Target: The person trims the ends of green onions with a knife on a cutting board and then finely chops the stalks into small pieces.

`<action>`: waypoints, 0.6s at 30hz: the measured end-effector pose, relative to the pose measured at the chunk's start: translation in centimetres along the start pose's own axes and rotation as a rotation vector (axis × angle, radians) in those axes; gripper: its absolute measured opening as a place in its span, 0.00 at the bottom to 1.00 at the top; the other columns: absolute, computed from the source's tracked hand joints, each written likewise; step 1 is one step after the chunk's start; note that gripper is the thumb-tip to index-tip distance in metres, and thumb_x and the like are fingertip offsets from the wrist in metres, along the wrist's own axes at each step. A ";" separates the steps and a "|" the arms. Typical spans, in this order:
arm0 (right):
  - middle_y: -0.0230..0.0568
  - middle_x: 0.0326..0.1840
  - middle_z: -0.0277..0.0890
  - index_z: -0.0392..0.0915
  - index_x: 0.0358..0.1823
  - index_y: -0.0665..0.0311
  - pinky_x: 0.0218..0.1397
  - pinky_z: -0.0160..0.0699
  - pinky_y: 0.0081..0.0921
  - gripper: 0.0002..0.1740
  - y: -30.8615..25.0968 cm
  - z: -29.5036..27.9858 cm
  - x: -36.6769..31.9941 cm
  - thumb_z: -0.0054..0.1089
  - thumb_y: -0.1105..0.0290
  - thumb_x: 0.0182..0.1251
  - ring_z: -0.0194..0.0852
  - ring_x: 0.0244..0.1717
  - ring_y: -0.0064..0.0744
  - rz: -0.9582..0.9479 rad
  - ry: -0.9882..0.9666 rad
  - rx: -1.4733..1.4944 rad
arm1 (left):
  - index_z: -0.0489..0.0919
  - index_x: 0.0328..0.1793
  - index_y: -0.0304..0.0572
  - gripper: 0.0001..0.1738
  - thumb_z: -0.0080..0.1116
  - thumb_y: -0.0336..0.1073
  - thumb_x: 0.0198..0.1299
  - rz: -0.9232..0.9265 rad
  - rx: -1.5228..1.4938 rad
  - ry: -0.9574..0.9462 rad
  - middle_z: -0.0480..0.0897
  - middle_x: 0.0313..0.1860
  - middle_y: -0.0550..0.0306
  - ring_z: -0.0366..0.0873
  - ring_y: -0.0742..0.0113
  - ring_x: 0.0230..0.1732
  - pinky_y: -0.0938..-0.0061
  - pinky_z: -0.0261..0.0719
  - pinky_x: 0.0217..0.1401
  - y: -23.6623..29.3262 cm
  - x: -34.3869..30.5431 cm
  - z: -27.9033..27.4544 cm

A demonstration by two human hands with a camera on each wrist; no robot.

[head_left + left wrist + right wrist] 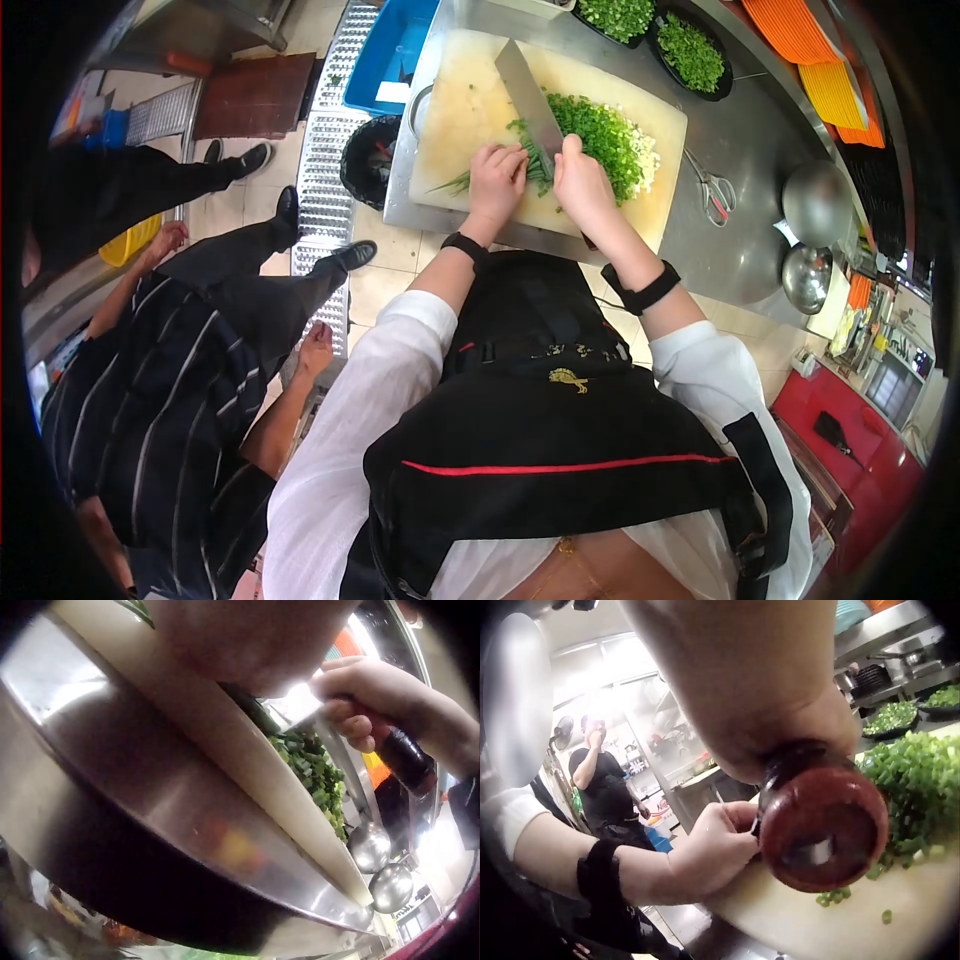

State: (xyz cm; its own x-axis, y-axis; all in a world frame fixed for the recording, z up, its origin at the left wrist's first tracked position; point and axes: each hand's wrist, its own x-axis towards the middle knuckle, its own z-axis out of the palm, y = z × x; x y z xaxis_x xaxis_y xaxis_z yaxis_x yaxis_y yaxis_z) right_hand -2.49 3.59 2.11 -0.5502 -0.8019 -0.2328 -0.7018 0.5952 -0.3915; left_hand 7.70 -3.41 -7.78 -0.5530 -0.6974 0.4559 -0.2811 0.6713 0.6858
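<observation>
My right hand [583, 185] grips the dark red handle [405, 759] of a cleaver [527, 95], its broad blade standing over the cutting board [455, 85]. Close to the blade's left side, my left hand [497, 182] has curled fingers on a bunch of green onion stalks [457, 184], whose ends stick out to the left. Chopped green onion [600, 140] lies heaped right of the blade, with paler pieces at the far right. In the right wrist view the round handle end [825, 829] hides part of the board and the blade.
Two black bowls of chopped greens [690, 55] stand behind the board. Scissors [712, 188] lie to its right, near metal bowls [806, 280]. A blue bin [392, 50] and a black-lined bin [370, 160] are at left. Another person [150, 380] is at far left.
</observation>
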 end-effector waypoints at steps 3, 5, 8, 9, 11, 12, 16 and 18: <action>0.62 0.21 0.73 0.57 0.37 0.69 0.30 0.73 0.52 0.10 -1.0 -2.0 -1.6 0.42 0.69 0.66 0.75 0.27 0.62 0.020 -0.020 -0.037 | 0.81 0.34 0.44 0.06 0.61 0.28 0.47 -0.031 -0.012 -0.004 0.82 0.38 0.59 0.74 0.58 0.41 0.68 0.72 0.48 0.2 -0.2 -0.2; 0.62 0.21 0.73 0.57 0.37 0.69 0.31 0.73 0.52 0.10 -1.3 -2.5 -2.9 0.42 0.69 0.66 0.75 0.27 0.62 0.024 -0.048 -0.054 | 0.81 0.33 0.44 0.06 0.61 0.28 0.47 -0.052 -0.038 -0.001 0.82 0.37 0.59 0.74 0.59 0.40 0.68 0.72 0.47 0.2 -0.1 -0.2; 0.62 0.21 0.74 0.57 0.37 0.69 0.31 0.73 0.52 0.09 -0.9 -2.2 -3.7 0.42 0.70 0.65 0.75 0.28 0.63 0.031 -0.085 -0.057 | 0.81 0.33 0.44 0.06 0.62 0.29 0.47 -0.067 -0.054 0.000 0.83 0.37 0.59 0.74 0.60 0.38 0.69 0.72 0.46 0.2 -0.1 -0.1; 0.62 0.22 0.74 0.57 0.38 0.69 0.31 0.73 0.52 0.09 -0.6 -1.9 -3.8 0.43 0.70 0.64 0.75 0.28 0.63 0.035 -0.094 -0.043 | 0.81 0.33 0.44 0.05 0.62 0.29 0.47 -0.067 -0.062 0.011 0.83 0.36 0.59 0.74 0.60 0.38 0.69 0.72 0.45 0.2 -0.1 -0.1; 0.62 0.22 0.74 0.57 0.38 0.69 0.32 0.72 0.53 0.09 -0.4 -1.3 -3.9 0.43 0.71 0.64 0.75 0.28 0.63 0.045 -0.114 -0.060 | 0.81 0.33 0.44 0.05 0.62 0.29 0.47 -0.072 -0.069 0.018 0.83 0.36 0.59 0.74 0.60 0.38 0.70 0.73 0.44 0.2 -0.2 -0.1; 0.62 0.23 0.74 0.57 0.39 0.69 0.33 0.72 0.53 0.09 -0.3 -1.1 -3.9 0.43 0.71 0.63 0.75 0.29 0.63 0.055 -0.133 -0.077 | 0.81 0.32 0.44 0.05 0.62 0.29 0.47 -0.075 -0.074 0.018 0.83 0.36 0.59 0.75 0.60 0.38 0.70 0.73 0.44 0.2 -0.2 -0.1; 0.62 0.23 0.74 0.57 0.39 0.69 0.32 0.72 0.53 0.09 -0.9 -0.3 -3.4 0.42 0.72 0.62 0.76 0.29 0.62 0.097 -0.151 -0.098 | 0.80 0.30 0.45 0.05 0.62 0.28 0.44 -0.068 -0.086 0.017 0.82 0.35 0.61 0.74 0.61 0.38 0.69 0.72 0.44 0.1 -0.1 0.0; 0.62 0.22 0.74 0.57 0.39 0.69 0.33 0.73 0.53 0.09 -1.0 0.9 -2.6 0.41 0.71 0.63 0.76 0.29 0.62 0.099 -0.085 -0.063 | 0.80 0.30 0.45 0.05 0.62 0.28 0.44 -0.072 -0.083 0.015 0.82 0.35 0.61 0.74 0.61 0.38 0.69 0.71 0.44 0.0 -0.1 0.0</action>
State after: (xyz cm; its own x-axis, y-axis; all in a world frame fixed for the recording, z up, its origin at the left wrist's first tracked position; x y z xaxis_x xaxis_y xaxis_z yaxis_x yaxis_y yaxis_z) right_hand 0.04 5.00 2.31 -0.5800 -0.7388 -0.3431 -0.6743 0.6718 -0.3066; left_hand 7.80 -3.33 -7.83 -0.5222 -0.7468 0.4119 -0.2528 0.5968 0.7615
